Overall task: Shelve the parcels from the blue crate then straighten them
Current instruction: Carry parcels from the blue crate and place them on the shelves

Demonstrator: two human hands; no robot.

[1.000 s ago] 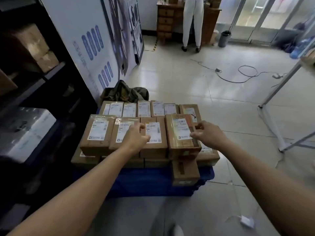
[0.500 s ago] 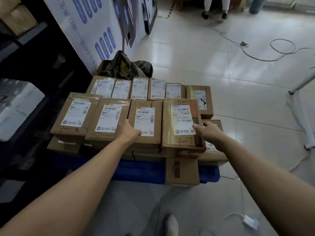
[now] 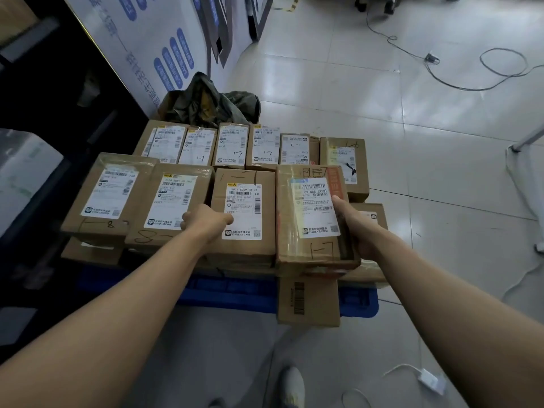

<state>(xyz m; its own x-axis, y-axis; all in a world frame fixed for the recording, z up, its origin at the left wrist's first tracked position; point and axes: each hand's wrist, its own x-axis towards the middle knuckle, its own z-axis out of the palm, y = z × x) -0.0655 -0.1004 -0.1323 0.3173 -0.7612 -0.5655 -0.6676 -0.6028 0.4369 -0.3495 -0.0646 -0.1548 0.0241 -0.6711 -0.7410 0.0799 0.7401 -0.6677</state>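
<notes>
We judge shelving barely begun: blue plastic crate (image 3: 235,293) under our hands heaped; right hand (image 3: 353,228) grips taped brown cardboard parcel (image 3: 309,207); left hand (image 3: 206,222): hold unclear.

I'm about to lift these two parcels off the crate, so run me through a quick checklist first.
1. Right hand grips the taped parcel at its right edge: ok.
2. Left hand on the middle parcel, fingers hidden: cannot tell.
3. Nothing stacked on either parcel: ok.
4. Loose box at the blue crate front, steadiness: cannot tell.
5. Charger cable by the shoe, trip hazard: not ok.
</notes>
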